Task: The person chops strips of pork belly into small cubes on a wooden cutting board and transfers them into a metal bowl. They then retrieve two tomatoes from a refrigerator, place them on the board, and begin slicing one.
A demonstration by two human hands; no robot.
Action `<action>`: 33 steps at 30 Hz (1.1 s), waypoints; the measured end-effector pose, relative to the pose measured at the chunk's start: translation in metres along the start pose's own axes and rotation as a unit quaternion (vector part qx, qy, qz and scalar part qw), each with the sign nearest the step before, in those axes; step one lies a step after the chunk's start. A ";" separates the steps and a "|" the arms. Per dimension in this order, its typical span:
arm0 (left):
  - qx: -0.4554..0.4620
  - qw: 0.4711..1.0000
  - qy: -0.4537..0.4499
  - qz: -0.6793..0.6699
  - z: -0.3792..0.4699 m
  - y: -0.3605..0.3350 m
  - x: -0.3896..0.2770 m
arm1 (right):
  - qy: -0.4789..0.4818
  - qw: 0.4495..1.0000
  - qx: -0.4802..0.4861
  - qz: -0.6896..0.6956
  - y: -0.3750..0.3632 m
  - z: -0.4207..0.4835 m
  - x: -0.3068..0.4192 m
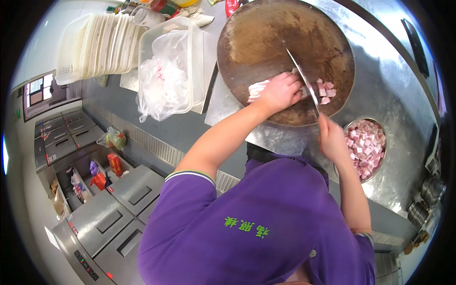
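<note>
On a round wooden chopping block (285,39), my left hand (283,92) presses down on strips of pale pink raw meat (257,91), fingers bent close to the blade. My right hand (330,137) grips the handle of a kitchen knife (302,76), whose blade stands on edge just right of my left fingers. Several cut cubes of meat (326,91) lie on the block to the right of the blade. Beside my right wrist, a round metal bowl (384,142) holds many diced meat cubes (365,146). The handle is mostly hidden in my right hand.
A steel worktop (374,71) carries the block. To the left are a clear plastic bin (197,67) with plastic bags (164,78) and stacked white baskets (99,46). Jars (146,16) stand at the back. Steel refrigerator units (107,213) and a bag of vegetables (115,138) are lower left.
</note>
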State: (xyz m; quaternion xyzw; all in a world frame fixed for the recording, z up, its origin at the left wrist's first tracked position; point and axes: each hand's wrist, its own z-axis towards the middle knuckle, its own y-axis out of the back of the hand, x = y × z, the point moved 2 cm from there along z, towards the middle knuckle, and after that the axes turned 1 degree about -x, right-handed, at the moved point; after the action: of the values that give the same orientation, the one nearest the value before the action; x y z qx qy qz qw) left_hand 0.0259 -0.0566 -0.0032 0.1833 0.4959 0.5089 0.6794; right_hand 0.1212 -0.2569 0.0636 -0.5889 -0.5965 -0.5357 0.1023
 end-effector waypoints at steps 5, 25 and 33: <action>0.032 0.999 0.003 0.016 0.002 0.003 0.000 | -0.047 0.997 0.038 0.043 0.001 0.057 0.008; 0.024 0.999 -0.008 -0.020 -0.014 0.008 0.006 | -0.028 0.999 0.029 -0.007 -0.013 0.002 0.014; 0.055 0.998 -0.019 0.033 -0.016 0.029 -0.001 | -0.142 0.969 0.101 0.177 0.002 0.052 0.018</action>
State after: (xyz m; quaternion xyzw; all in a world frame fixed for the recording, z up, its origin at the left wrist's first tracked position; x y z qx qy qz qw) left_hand -0.0031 -0.0493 0.0122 0.2465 0.5033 0.4997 0.6605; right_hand 0.1440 -0.2074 0.0574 -0.7418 -0.5421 -0.3570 0.1684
